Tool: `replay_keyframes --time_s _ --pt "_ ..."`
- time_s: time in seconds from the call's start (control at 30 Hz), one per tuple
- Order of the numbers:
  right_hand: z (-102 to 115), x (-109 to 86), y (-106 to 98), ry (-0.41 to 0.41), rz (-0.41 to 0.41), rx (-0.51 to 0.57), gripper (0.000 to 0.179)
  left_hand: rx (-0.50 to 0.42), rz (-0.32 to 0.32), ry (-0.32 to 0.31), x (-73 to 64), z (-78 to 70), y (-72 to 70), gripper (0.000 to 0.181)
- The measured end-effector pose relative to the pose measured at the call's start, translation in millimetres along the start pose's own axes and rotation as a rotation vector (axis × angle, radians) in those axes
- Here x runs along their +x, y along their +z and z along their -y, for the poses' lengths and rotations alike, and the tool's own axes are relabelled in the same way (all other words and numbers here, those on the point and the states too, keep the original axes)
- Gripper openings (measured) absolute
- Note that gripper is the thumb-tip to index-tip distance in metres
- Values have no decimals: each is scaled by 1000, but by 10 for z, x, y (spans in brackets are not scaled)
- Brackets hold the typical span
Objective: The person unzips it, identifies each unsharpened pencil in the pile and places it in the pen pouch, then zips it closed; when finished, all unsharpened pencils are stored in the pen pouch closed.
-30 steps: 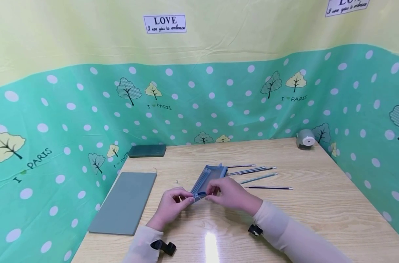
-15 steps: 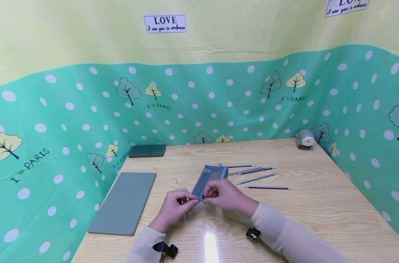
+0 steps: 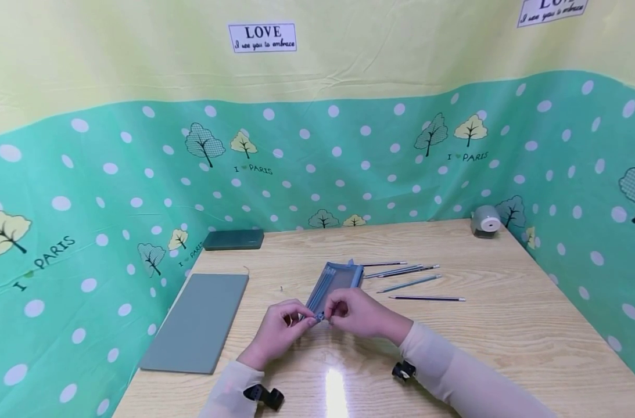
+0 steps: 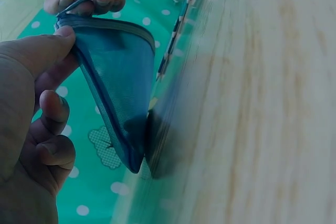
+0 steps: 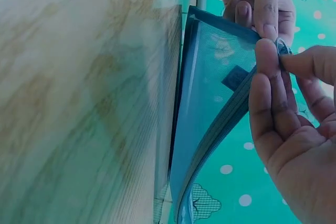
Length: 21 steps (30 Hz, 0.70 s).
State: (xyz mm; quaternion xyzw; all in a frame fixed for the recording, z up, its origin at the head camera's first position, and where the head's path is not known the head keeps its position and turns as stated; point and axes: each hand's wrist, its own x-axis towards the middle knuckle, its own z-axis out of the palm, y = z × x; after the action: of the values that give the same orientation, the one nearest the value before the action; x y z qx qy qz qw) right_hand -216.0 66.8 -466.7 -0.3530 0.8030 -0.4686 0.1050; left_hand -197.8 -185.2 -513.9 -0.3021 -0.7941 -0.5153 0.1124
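A blue mesh zip pouch (image 3: 344,281) lies slanting away from me on the table, its near end raised between my hands. My left hand (image 3: 279,328) pinches the near corner between thumb and fingers; its other fingers curl loosely in the left wrist view. With thumb and fingertips my right hand (image 3: 360,313) pinches the zip pull (image 5: 282,46), a thin loop at that same corner. The zip (image 5: 223,116) runs along the pouch's edge in the right wrist view, and a small dark label (image 5: 236,78) shows beside it.
Several pencils (image 3: 427,299) lie loose right of the pouch. A grey board (image 3: 197,322) is at the left, with a dark green case (image 3: 235,239) behind it. A pencil sharpener (image 3: 485,222) stands at the back right. Patterned cloth (image 3: 317,151) surrounds the table's back and sides.
My left hand has moved slightly right and my right hand slightly left, bringing their fingertips closer together at the pouch's near end. Over the last half second they have hardly moved.
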Motion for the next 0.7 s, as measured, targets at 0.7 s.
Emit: replay_keyframes --time_s 0.7 --pt "16 1 12 -85 0 -59 8 3 -7 -23 2 -1 1 9"
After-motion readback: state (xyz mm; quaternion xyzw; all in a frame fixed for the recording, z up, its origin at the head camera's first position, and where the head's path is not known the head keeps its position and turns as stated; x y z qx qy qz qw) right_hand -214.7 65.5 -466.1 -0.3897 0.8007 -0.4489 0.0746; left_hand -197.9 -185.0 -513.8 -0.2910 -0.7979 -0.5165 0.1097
